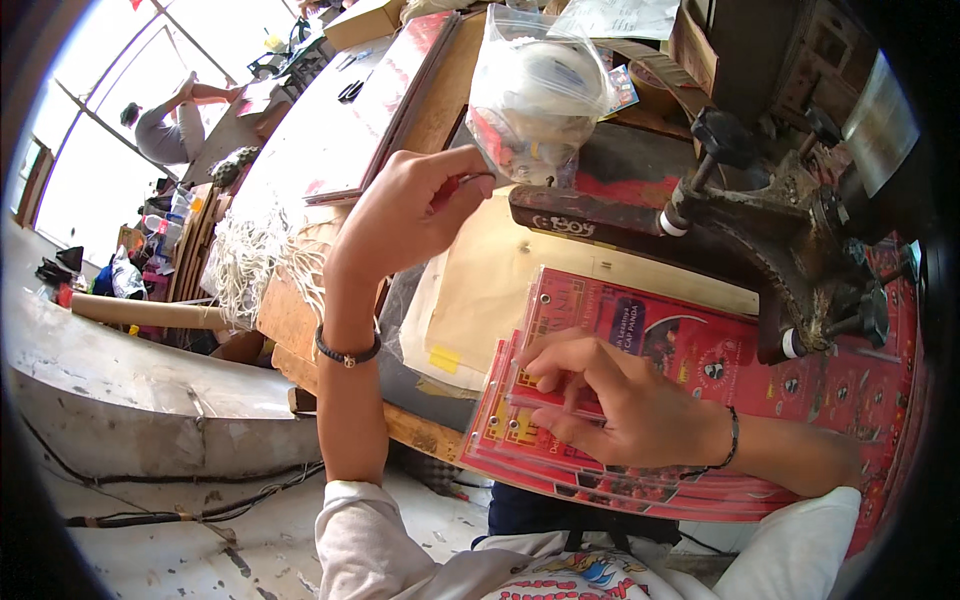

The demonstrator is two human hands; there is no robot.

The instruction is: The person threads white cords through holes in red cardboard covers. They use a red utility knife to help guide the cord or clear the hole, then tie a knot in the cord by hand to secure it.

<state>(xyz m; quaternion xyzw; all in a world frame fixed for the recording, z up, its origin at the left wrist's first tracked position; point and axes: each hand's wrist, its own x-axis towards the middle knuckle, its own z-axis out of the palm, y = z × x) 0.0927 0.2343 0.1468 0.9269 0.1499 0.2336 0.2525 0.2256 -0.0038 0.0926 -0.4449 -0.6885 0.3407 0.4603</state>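
My left hand (pixel 415 210) is raised over the bench, near a clear plastic bag (pixel 540 85) of small parts. Its thumb and forefinger are pinched together; anything between them is too small to make out. Lower down, my right hand (pixel 625 400) hovers at or rests on a stack of red printed sheets (pixel 690 335) with metal eyelets at their left corners. Its fingers are bent, with a gap between thumb and forefinger and nothing visible in it. Beyond the stack stands a black cast-metal hand press (pixel 740 225) with knobs, its long arm pointing left.
Pale boards (pixel 480 290) lie under the press arm. A bundle of white string (pixel 260 255) hangs at the bench's left side, below a long white-topped panel stack (pixel 375 100). Cables (pixel 190 517) run along the floor. Another person (pixel 175 125) is at the far left.
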